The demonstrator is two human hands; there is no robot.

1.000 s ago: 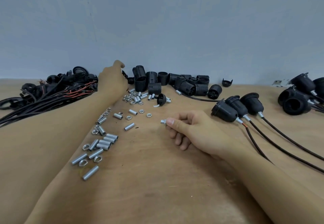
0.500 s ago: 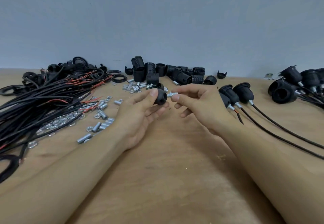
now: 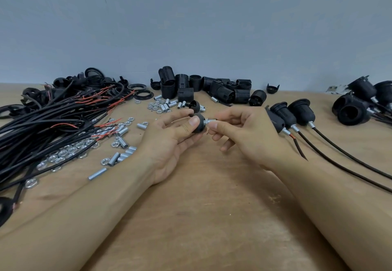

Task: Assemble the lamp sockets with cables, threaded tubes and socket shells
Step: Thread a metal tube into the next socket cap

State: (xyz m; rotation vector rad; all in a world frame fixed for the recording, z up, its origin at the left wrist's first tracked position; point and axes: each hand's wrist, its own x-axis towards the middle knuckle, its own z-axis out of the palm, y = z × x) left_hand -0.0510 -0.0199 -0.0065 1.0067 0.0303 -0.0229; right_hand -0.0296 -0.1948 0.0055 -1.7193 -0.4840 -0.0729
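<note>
A small black domed plastic socket cap (image 3: 199,124) is held by the left hand (image 3: 169,143), its thumb laid over the cap's front and the fingers curled behind it, palm turned upward. A short silver threaded metal tube (image 3: 210,120) is pinched between the thumb and forefinger of the right hand (image 3: 244,130), and its end is seated at the metal collar on the cap's right side. The remaining right fingers are loosely curled below. Both hands are raised above the middle of the brown wooden tabletop (image 3: 201,217).

Just behind the hands, a second black domed cap (image 3: 195,106) lies on the table beside a scatter of small silver tubes and hex nuts (image 3: 163,107). To the left of the left hand, more loose silver threaded tubes and nuts (image 3: 121,139) are spread over the wood, some lying under a large bundle of black cables with red and bare wire ends (image 3: 48,126). Flat black plastic rings (image 3: 142,91) are seen at the far edge of that bundle.

Against the grey wall (image 3: 191,26), a cluster of black ribbed socket shells (image 3: 203,89) is gathered, some upright, some on their sides. To the right of the right hand, three assembled black sockets with cables (image 3: 292,114) are laid side by side, their cables trailing toward the near right edge. Further right, another heap of black assembled sockets (image 3: 362,103) is piled.
</note>
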